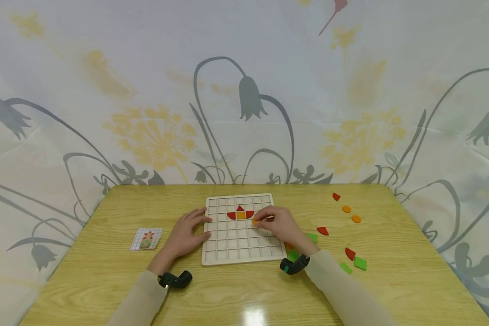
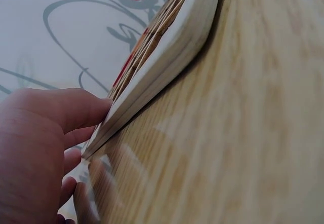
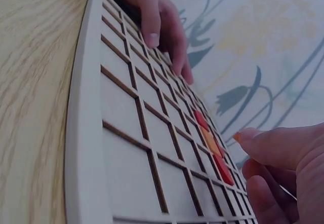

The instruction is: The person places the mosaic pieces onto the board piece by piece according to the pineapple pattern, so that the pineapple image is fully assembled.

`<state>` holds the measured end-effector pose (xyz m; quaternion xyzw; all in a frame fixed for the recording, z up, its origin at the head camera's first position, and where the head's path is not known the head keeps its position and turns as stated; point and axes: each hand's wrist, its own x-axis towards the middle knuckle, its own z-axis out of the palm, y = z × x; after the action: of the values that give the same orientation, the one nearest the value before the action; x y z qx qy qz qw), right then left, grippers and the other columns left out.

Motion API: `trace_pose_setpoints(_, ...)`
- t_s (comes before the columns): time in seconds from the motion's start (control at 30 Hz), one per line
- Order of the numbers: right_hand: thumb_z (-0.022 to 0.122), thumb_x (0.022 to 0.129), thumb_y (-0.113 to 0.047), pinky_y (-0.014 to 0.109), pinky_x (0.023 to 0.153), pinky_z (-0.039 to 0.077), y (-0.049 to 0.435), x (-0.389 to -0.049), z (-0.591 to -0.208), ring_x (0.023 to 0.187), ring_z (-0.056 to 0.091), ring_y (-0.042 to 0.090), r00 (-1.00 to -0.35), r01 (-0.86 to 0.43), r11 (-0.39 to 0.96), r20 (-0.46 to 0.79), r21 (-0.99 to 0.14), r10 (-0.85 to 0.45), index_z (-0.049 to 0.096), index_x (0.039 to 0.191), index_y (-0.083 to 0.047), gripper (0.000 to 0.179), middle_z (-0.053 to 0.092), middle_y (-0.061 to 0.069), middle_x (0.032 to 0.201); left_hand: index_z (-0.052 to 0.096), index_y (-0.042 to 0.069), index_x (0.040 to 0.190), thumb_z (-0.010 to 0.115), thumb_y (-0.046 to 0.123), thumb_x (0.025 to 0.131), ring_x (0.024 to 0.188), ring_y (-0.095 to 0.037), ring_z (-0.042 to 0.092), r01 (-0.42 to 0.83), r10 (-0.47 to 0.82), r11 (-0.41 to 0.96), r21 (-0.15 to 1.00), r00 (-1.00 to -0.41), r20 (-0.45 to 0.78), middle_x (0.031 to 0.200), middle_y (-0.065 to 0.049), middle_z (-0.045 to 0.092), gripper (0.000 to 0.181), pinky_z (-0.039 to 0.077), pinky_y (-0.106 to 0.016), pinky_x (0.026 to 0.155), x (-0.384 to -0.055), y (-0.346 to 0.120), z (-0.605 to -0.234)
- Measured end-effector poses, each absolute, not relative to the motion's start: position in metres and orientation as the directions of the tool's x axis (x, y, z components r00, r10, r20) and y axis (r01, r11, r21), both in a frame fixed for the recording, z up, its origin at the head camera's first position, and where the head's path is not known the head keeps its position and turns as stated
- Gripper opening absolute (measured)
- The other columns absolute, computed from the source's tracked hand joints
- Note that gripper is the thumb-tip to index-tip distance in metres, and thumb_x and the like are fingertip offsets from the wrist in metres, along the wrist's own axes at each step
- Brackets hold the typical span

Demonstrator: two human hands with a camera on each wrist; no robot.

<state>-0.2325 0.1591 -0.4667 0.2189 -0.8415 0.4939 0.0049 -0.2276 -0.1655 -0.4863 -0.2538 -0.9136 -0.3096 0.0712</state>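
Four flat pieces sit in the grid of your pale board (image 1: 233,244): a red triangle (image 1: 240,208) on the far side, an orange square (image 1: 241,216) just nearer you, and a left red wedge (image 1: 231,216) and a right red wedge (image 1: 250,213) flanking that square. Your right hand (image 1: 280,222) is over the board's right part, its thumb and fingers pinching a small orange piece (image 1: 254,221) above the grid, near the right red wedge; its shape is mostly hidden by your grip. Your left hand (image 1: 184,234) grasps nothing: its fingers are loosely spread along the board's left edge, and the thumb touches the rim.

The board lies flat on the wood-grained counter (image 1: 228,294). To the left of your left hand lies a card (image 1: 146,239) with a coloured pattern on a grid. Right of the board you have loose pieces scattered: two orange discs (image 1: 356,219), several red wedges (image 1: 323,231) and some green pieces (image 1: 360,263), a few of them close by your right forearm. Behind the counter hangs a flower-printed cloth (image 1: 244,145).
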Motion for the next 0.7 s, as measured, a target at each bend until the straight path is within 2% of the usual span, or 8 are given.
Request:
trace_pose_setpoints(0.53,0.080,0.086,-0.014,0.031,0.075,0.054,0.127,-0.251,-0.483,0.084,0.064,0.014,-0.927,-0.322,0.391,0.204,-0.862,-0.314,0.078,0.095,-0.016,0.010,0.071,-0.006,0.099,0.067,0.008,0.125,0.073,0.020,0.089,0.140,-0.040,0.036,0.515,0.424,0.674,0.530,-0.857,0.293,0.152,-0.014,0.044,0.039,0.028,-0.063,0.111,-0.226,-0.166,-0.486)
trace_pose_setpoints(0.7,0.078,0.087,-0.012,0.031,0.079,0.054,0.126,-0.248,-0.483,0.089,0.065,0.015,-0.919,-0.325,0.393,0.190,-0.860,-0.346,0.078,0.096,-0.015,0.010,0.070,-0.004,0.103,0.067,0.008,0.125,0.073,0.020,0.089,0.140,-0.040,0.036,0.518,0.422,0.677,0.523,-0.855,0.300,0.152,-0.014,0.044,0.038,0.029,-0.063,0.110,-0.226,-0.166,-0.487)
